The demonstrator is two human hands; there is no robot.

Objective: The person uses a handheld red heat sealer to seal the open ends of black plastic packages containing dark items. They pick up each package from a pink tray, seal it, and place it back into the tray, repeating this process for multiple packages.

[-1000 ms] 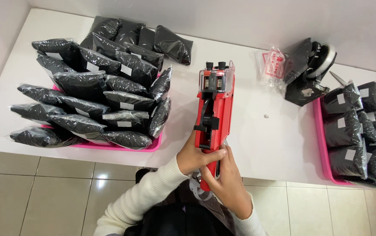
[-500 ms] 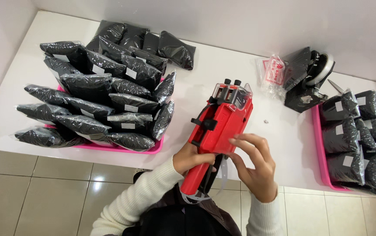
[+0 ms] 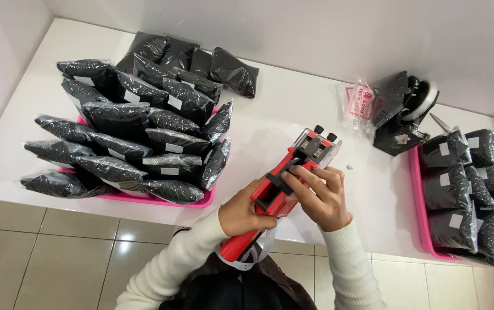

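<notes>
Since half a second ago the red label gun (image 3: 284, 183) has tilted further right, over the table (image 3: 293, 109) edge. Left of it, black bags (image 3: 138, 138) fill a pink tray (image 3: 161, 201). Left hand (image 3: 246, 213) wraps its handle; right hand (image 3: 323, 198) pinches its body. Best keep the handle steady while the fingers work.

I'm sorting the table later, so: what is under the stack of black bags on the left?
A pink tray lies under the black bags; only its front edge and a corner show. The bags cover the rest of it. Further bags lie behind on the white table.
</notes>
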